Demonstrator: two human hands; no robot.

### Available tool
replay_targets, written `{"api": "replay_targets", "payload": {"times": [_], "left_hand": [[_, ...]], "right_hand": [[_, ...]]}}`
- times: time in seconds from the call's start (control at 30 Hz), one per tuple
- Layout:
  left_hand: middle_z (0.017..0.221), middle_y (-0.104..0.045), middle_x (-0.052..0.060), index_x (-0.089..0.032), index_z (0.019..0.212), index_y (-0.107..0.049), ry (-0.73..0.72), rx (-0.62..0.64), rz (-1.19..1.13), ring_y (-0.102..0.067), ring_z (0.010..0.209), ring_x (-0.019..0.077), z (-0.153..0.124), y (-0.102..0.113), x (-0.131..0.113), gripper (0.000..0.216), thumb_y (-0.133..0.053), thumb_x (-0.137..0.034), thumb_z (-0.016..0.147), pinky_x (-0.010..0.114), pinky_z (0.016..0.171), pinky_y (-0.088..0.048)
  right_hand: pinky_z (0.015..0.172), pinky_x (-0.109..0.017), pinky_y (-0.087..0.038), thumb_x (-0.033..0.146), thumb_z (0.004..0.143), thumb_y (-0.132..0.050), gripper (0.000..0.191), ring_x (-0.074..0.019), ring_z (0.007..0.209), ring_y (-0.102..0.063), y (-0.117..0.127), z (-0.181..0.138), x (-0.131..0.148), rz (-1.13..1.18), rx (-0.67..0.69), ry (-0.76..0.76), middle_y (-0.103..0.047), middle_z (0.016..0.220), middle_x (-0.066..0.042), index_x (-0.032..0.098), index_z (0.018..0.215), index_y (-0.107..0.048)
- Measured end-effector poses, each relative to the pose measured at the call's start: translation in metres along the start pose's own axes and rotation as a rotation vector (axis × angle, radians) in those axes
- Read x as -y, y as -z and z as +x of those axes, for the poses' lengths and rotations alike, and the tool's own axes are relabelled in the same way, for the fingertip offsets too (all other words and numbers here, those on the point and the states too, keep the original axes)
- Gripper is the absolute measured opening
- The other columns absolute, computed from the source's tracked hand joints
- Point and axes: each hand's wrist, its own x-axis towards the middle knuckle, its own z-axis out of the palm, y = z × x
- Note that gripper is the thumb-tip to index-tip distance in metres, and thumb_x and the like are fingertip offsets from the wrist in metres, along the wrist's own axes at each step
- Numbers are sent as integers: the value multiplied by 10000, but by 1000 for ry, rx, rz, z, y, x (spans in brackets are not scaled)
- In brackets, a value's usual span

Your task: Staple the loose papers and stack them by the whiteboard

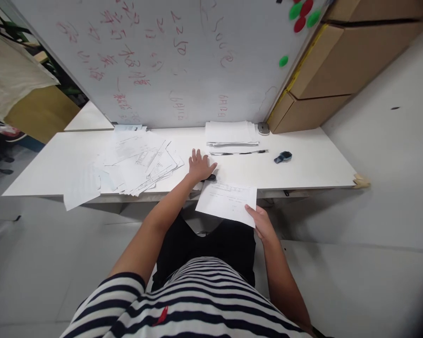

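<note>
At the desk, the right hand pinches a sheet by its edge, likely to keep the writing uncovered; the left hand spreads wide, seemingly empty.

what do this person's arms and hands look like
The left hand and right hand are bare, with no gloves or watch showing, and the forearms are uncovered. The left sleeve is short, with dark and white stripes like the shirt; the right one is unclear.
</note>
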Motion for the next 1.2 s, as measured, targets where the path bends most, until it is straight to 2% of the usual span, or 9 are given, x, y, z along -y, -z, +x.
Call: {"api": "replay_targets", "payload": {"times": [0.13, 0.27, 0.47, 0.57, 0.67, 0.73, 0.87, 0.97, 1.2], "left_hand": [[1546, -172, 180, -158, 1273, -489, -27, -43, 57, 58, 1436, 366, 1, -5, -1, 658, -408, -640, 832, 599, 1098, -94], [1542, -175, 196, -138, 1231, -520, -37, 15, 95, 69, 1432, 376, 7, -8, -3, 676, -445, -659, 805, 617, 1096, -59], [1486, -320, 185, -156, 1228, -505, 1, 40, -102, -55, 1426, 394, 7, -2, 5, 680, -388, -694, 829, 589, 1061, -240], [1357, -492, 135, -179, 1224, -500, -3, -166, -280, -235, 1395, 312, -6, 10, 6, 547, -292, -585, 923, 475, 1053, -329], [1279, -551, 108, -190, 1207, -494, -56, -427, -366, -379, 1315, 227, -29, 22, 11, 447, -199, -441, 983, 413, 1060, -328], [1255, -564, 109, -187, 1216, -480, -108, -489, -354, -415, 1282, 222, -45, 25, 19, 405, -236, -410, 982, 416, 1061, -319], [1219, -585, 118, -170, 1317, -412, -269, -270, -250, -487, 1199, 254, -65, 18, 41, 498, -455, -446, 904, 416, 1011, -361], [1162, -607, 112, -186, 1256, -494, -280, -132, -153, -539, 1112, 269, -68, 9, 50, 484, -524, -471, 867, 405, 940, -396], [1047, -620, 87, -202, 1138, -559, -262, -168, -108, -567, 987, 250, -66, 6, 48, 406, -524, -505, 870, 363, 831, -416]], "right_hand": [[880, -395, -541, 441, 685, -770, 447, -268, 938, -688, 1, 2, -5, -3, -21, -5, -723, 1034, -91, 164, 1029, -698], [911, -403, -523, 438, 684, -773, 453, -266, 937, -689, -1, 2, -10, 8, -41, -17, -721, 1043, -93, 162, 1035, -697], [909, -405, -524, 437, 690, -767, 446, -267, 930, -691, -5, -1, -14, 20, -52, 1, -719, 1044, -101, 159, 1033, -699], [879, -394, -539, 439, 699, -758, 445, -268, 929, -691, -6, -4, -13, 7, -40, 30, -723, 1033, -99, 158, 1038, -696], [868, -389, -545, 433, 710, -749, 437, -270, 944, -687, -9, -8, -11, 12, -25, 48, -718, 1051, -95, 158, 1044, -689], [878, -391, -541, 428, 724, -740, 433, -268, 957, -683, -10, -10, -11, 26, -8, 52, -713, 1069, -90, 161, 1060, -681], [909, -401, -527, 417, 718, -748, 415, -267, 970, -680, -11, -12, -14, 44, -18, 51, -713, 1069, -83, 169, 1045, -688], [917, -408, -524, 418, 695, -766, 412, -274, 981, -676, -11, -13, -15, 36, -42, 53, -716, 1059, -88, 170, 1017, -702], [917, -389, -523, 423, 710, -756, 438, -262, 982, -675, -9, -23, -8, 20, -23, 29, -703, 1092, -102, 152, 1047, -691]]}}
